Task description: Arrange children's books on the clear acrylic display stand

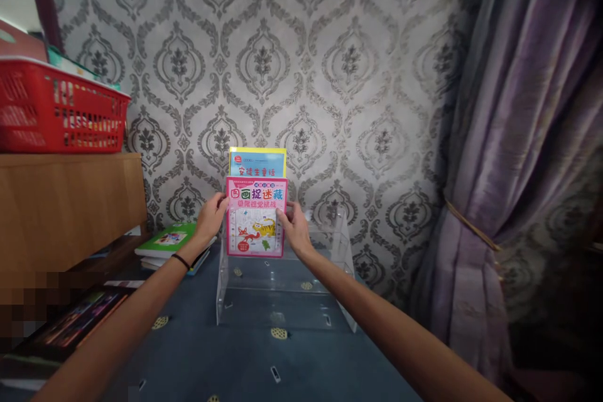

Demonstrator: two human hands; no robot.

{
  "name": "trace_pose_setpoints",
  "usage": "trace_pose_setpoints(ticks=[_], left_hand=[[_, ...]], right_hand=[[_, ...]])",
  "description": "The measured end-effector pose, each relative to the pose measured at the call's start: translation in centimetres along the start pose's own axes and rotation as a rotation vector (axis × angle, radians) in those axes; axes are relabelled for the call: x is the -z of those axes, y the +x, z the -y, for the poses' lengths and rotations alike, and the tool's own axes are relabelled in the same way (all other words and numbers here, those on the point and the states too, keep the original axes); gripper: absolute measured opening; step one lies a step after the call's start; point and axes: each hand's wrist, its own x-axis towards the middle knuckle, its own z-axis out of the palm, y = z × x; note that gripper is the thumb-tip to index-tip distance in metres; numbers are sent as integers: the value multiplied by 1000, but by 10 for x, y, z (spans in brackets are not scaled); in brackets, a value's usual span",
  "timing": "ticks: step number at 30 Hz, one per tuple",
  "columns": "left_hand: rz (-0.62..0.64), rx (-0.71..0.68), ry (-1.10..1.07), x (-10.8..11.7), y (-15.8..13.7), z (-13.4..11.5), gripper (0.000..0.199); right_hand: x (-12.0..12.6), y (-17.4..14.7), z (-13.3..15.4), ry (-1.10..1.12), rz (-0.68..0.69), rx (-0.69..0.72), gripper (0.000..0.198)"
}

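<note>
Pink-bordered, the hide-and-seek picture book (257,229) is upright, long axis vertical, between equally near left hand (210,220) and right hand (296,227), fingers pinching its side edges, before the Andersen fairy-tale book (257,162) at the clear acrylic rack (347,264).

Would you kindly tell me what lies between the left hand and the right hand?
The head view shows the pink book between the left hand and the right hand.
</note>
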Motion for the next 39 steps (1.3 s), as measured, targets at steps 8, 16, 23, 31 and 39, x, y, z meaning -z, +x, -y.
trace_pose_setpoints(ticks=[8, 16, 23, 31, 39], left_hand=[[4, -52, -44, 1, 6, 3, 31], [23, -19, 33, -6, 10, 6, 29], [15, -33, 134, -4, 10, 4, 31], [42, -5, 141, -5, 9, 6, 31], [106, -38, 92, 2, 6, 5, 31]], right_hand=[[3, 1, 3, -120, 73, 12, 52], [7, 7, 6, -193, 146, -22, 34], [8, 7, 10, -225, 133, -23, 34], [8, 7, 12, -269, 146, -26, 37], [17, 0, 21, -384, 133, -35, 30]])
